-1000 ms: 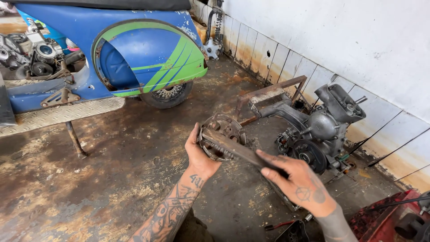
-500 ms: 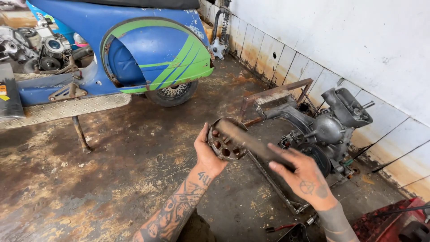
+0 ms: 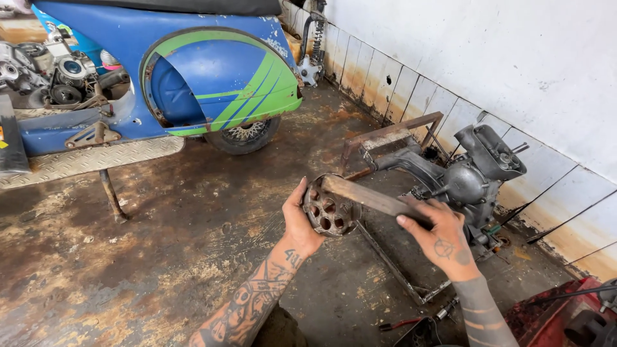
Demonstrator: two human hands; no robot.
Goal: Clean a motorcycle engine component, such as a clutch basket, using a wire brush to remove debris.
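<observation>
The left hand [image 3: 301, 222] is closed around the round, holed end of a rusty metal part [image 3: 331, 211], held up over the stained floor [image 3: 160, 244]. The right hand [image 3: 443, 238] clasps its flat bar end. An engine [image 3: 466, 183] sits just beyond, near the wall [image 3: 488, 71]; a blue scooter [image 3: 193, 77] stands well apart, with open floor between.

No packages, labels, signs, screens.

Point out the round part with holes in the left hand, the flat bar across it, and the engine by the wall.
Round holed part [image 3: 329, 213], head view: on its perforated face.
Flat bar [image 3: 369, 197], head view: mid-length on its top face.
Engine [image 3: 464, 183], head view: on the rounded grey casing.
</observation>
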